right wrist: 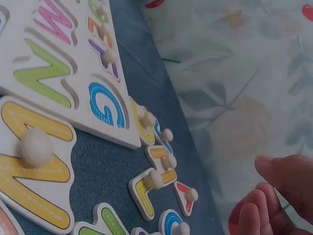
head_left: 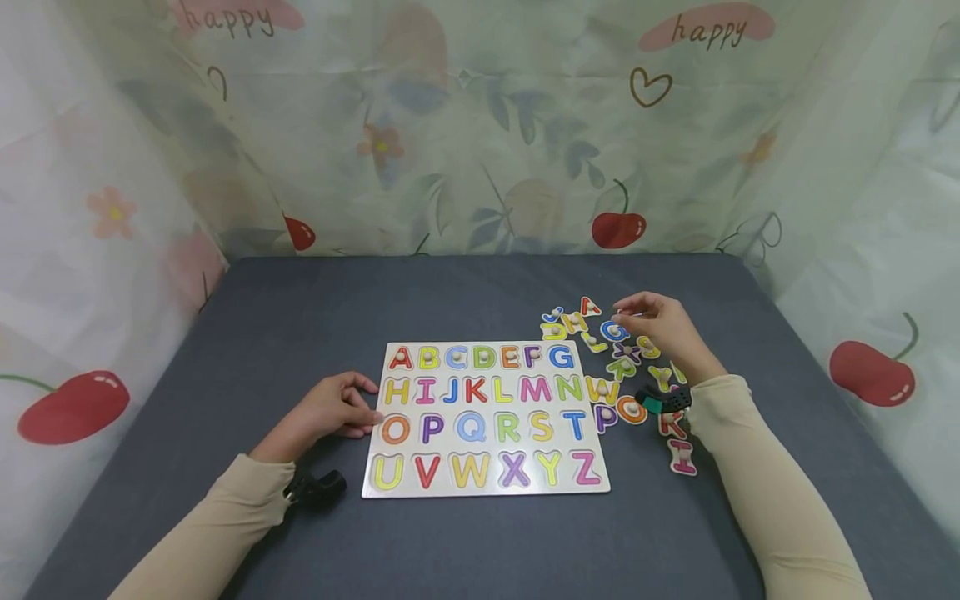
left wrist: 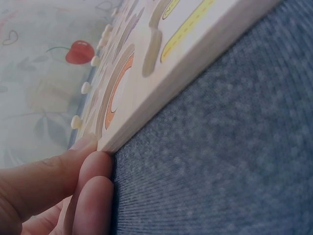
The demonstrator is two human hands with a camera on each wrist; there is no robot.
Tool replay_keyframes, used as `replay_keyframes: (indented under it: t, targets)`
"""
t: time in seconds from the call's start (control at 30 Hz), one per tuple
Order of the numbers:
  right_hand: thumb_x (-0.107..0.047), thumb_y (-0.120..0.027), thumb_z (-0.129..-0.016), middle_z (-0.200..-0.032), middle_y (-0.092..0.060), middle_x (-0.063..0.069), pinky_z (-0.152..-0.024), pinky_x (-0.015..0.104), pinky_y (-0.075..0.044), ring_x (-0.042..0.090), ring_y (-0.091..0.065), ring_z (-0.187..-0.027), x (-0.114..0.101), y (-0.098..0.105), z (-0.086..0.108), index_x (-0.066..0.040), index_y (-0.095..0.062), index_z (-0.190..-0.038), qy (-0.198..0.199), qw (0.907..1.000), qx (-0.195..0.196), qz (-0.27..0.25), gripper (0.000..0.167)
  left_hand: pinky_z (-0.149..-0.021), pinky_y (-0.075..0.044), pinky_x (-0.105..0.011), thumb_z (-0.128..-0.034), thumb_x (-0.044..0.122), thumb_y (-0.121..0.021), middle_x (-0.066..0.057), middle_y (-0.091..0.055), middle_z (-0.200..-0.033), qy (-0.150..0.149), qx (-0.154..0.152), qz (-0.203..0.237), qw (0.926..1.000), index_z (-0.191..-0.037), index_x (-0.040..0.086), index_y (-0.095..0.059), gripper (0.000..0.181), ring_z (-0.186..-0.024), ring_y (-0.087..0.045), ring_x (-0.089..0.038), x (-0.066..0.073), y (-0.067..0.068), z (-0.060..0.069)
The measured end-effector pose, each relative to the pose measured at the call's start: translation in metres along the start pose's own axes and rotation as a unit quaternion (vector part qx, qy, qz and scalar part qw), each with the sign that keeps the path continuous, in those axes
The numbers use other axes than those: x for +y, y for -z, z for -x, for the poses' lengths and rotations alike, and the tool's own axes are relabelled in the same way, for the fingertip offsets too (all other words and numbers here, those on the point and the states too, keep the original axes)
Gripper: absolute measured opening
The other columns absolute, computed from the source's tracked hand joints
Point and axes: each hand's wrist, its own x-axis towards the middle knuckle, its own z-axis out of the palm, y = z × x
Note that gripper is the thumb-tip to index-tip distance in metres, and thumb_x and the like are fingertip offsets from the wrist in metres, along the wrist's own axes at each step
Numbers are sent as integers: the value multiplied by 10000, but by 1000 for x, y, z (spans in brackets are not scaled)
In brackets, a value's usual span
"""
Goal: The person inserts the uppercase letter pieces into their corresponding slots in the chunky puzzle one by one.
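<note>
A white wooden alphabet board (head_left: 487,450) lies on the table with several rows of letter recesses. Knobbed letter pieces fill A to F in its top row; the G recess (right wrist: 105,105) shows only its printed blue letter. My left hand (head_left: 337,408) pinches the board's left edge beside the O recess, thumb on top and fingers against the side in the left wrist view. Above the loose pieces hovers my right hand (head_left: 660,325), thumb and fingertips apart with nothing between them. Its closest piece is a blue round letter (head_left: 615,331), with a red A (head_left: 590,307) nearby.
Loose knobbed letters crowd the board's right side, among them a yellow W (right wrist: 49,169), an orange O (head_left: 632,409) and a pink I (head_left: 682,457). Some lie under the right wrist. A dark cloth covers the table (head_left: 315,308); a patterned curtain (head_left: 465,125) hangs behind.
</note>
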Motion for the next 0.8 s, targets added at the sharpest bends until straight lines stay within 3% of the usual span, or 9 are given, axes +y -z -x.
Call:
replay_keyframes:
  t: [0.17,0.5,0.8]
  targets:
    - [-321,-627,-949,-1220,-549,142,-921,439,-483,345,-557,-1088,8,-1,-12,-19,-527,-1277,-237,9996,75,-123,457,-552,-555,-258,-781,107,-811,-53,-603,-748,7,19,-17,10000,-1211,-1,-503,539,-601,-628,-112,1,0,1]
    - [-233,-634,-938,-1076,-555,109,-751,302,-457,266,-522,-935,23,-3,-31,-45,-572,-1251,-817,9964,-35,221,370,-554,-556,-254,-778,104,-812,-58,-604,-749,51,56,-38,10000,-1204,11,-512,529,-601,-634,-116,0,-1,0]
    - [-236,-661,-927,-1124,-587,139,-786,293,-457,245,-535,-948,30,-5,-39,-42,-607,-1256,-873,9926,-236,815,386,-551,-555,-254,-775,110,-816,-53,-603,-749,59,34,-28,10000,-1210,7,-506,543,-602,-632,-113,1,0,1]
